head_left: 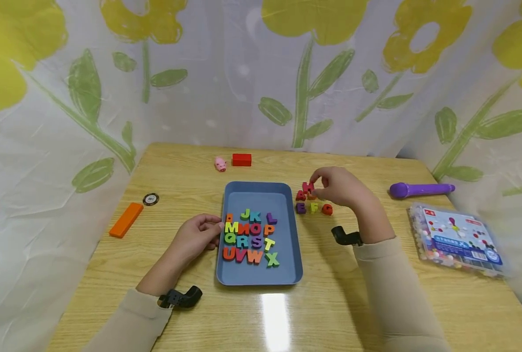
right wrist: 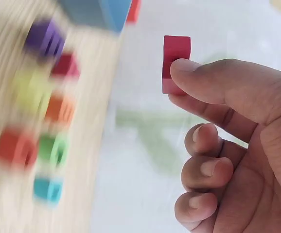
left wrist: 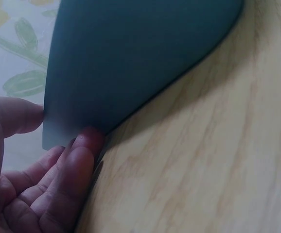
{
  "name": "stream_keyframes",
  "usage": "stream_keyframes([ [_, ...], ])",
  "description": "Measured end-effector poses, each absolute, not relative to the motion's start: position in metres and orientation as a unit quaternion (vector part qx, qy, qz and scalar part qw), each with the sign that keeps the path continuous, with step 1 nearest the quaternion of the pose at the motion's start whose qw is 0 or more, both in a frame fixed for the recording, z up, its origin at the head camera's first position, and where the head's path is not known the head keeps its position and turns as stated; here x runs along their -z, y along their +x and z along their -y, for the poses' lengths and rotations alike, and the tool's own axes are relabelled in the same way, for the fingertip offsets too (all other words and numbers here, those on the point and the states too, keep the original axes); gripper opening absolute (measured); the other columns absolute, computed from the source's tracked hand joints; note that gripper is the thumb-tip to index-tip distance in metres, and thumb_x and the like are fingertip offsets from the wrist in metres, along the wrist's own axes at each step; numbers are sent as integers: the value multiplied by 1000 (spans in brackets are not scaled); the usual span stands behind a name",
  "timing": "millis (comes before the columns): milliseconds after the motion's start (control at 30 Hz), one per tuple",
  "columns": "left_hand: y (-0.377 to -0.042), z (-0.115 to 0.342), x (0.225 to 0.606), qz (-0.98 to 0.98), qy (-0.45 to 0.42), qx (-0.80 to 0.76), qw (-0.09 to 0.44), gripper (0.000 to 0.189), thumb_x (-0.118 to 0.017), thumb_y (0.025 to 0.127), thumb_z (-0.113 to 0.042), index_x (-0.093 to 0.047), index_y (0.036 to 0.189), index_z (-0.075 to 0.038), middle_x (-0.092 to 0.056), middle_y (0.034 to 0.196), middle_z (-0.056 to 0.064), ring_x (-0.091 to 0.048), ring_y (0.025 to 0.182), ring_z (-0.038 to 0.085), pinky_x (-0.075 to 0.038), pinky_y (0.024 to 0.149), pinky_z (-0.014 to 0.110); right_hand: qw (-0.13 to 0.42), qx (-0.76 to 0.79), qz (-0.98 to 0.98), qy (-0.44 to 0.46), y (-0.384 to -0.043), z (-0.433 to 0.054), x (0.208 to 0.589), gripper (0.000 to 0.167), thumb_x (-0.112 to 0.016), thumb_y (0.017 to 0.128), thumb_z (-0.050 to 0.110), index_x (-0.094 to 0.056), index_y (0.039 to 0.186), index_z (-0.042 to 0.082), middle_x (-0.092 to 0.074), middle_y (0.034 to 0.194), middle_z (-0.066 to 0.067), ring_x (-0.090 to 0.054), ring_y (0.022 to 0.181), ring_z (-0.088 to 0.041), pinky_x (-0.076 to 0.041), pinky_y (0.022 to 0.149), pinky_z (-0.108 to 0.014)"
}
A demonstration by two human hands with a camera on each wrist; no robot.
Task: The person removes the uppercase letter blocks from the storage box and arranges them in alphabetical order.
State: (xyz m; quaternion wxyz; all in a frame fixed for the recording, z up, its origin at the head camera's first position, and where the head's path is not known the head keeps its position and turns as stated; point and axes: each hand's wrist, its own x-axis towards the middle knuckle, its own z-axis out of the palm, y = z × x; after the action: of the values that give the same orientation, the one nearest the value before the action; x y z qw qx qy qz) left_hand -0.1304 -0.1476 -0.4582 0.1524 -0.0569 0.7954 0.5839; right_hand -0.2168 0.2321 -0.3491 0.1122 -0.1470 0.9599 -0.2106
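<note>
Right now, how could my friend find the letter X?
Start with the blue tray on the wooden table. Inside, go to the nearest row, starting with U. At its right end, past W, sits X, the only green letter in that row.

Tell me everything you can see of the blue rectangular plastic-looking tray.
The blue rectangular tray is shallow, with rounded corners, low raised walls and a smooth surface that looks like plastic. It appears to lie flat on the light wood-grained table, its longer sides running front to back. Colourful capital letter blocks lie in loose rows inside, mostly over its middle and near part. The person's left hand grips its left wall near mid-length.
</note>
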Motion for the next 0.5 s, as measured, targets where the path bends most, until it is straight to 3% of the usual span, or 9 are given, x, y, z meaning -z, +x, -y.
stream_keyframes([
  [233, -131, 149, 458, -798, -55, -580, 155, 44, -71, 108, -30, -65, 140, -2, -78, 109, 14, -71, 80, 16, -63, 73, 28, 120, 215, -964, -97, -204, -300, 366, 28, -77, 100, 17, -74, 126, 7, -52, 82, -6, -44, 69, -21, -38, 66, -38],
  [500, -132, 147, 459, -803, -55, -574, 153, 46, -71, 107, -33, -65, 141, -2, -78, 111, 14, -72, 83, 17, -63, 74, 28, 159, 224, -959, -64, -198, -330, 398, 28, -75, 101, 16, -72, 126, 6, -51, 88, -8, -45, 74, -22, -39, 66, -36],
])
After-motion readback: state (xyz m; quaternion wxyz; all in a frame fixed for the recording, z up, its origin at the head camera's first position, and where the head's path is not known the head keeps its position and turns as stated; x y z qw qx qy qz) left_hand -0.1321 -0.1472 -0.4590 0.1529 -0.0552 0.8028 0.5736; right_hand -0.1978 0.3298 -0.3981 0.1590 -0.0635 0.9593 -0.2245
